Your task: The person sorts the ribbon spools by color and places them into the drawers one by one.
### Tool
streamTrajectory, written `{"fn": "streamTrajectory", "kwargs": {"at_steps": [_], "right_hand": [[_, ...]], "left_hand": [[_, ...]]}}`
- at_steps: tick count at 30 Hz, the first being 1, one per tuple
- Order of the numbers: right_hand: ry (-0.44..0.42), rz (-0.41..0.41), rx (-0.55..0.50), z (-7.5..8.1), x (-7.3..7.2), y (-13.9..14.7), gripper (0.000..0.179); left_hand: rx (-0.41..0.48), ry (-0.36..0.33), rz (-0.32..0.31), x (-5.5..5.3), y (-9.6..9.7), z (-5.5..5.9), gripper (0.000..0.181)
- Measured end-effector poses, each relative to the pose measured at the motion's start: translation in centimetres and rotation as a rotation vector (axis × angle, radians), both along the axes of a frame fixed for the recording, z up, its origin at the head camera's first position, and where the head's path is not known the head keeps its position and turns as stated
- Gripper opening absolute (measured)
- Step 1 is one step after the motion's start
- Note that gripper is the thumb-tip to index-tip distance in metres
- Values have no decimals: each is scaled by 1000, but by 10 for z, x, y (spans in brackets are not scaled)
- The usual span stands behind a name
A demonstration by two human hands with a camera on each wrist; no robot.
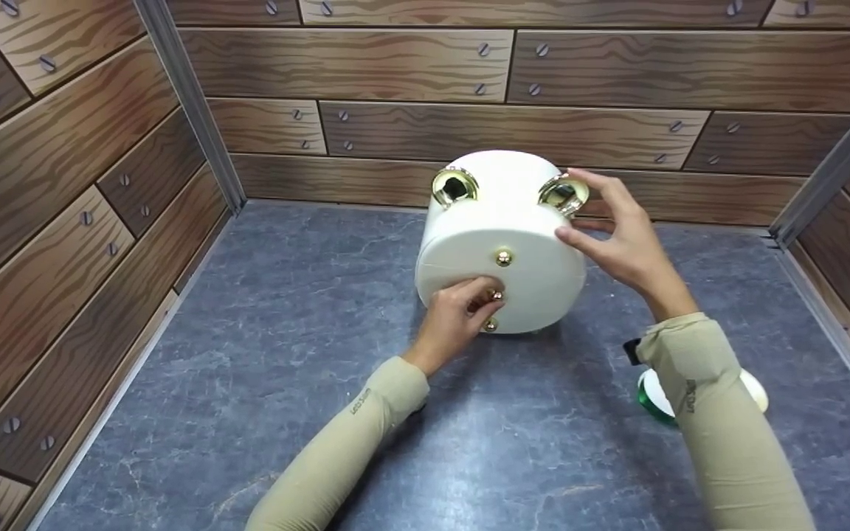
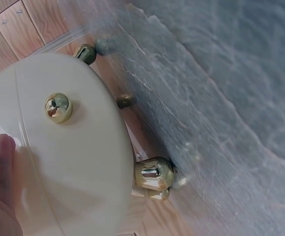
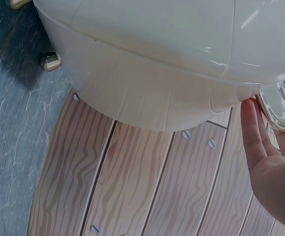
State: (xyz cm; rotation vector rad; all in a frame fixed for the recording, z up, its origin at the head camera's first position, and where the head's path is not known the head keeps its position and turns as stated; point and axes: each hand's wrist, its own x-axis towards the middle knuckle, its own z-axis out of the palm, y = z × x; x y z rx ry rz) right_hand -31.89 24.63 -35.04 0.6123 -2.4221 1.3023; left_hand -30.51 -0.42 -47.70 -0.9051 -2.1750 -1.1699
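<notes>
A glossy white rounded box [image 1: 502, 214] stands on the table, with two round gold-rimmed ears on top and gold knobs down its front. My left hand [image 1: 462, 310] pinches the middle knob [image 1: 498, 295] between thumb and fingers. Above it is the upper knob [image 1: 504, 258]; below, the lower knob [image 2: 58, 107] shows fully in the left wrist view. My right hand [image 1: 628, 247] steadies the box at its right ear [image 3: 278, 104], fingers around the ear and thumb at the front edge. The left ear [image 1: 454, 186] is untouched. Seams cross the white front.
Gold feet [image 2: 154, 173] hold the box off the dark marbled tabletop [image 1: 285, 310]. A round white-and-green thing [image 1: 657, 398] lies at the right, partly hidden by my right forearm. Wood-patterned walls [image 1: 410, 66] close off the back and both sides.
</notes>
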Motion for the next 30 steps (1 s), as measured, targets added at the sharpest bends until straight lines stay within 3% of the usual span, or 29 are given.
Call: {"fn": "streamTrajectory", "kwargs": {"at_steps": [30], "right_hand": [[-4,5,-28,-1,-2,0,78]], "left_hand": [[-37,3,2,12,-3,2,13]]}}
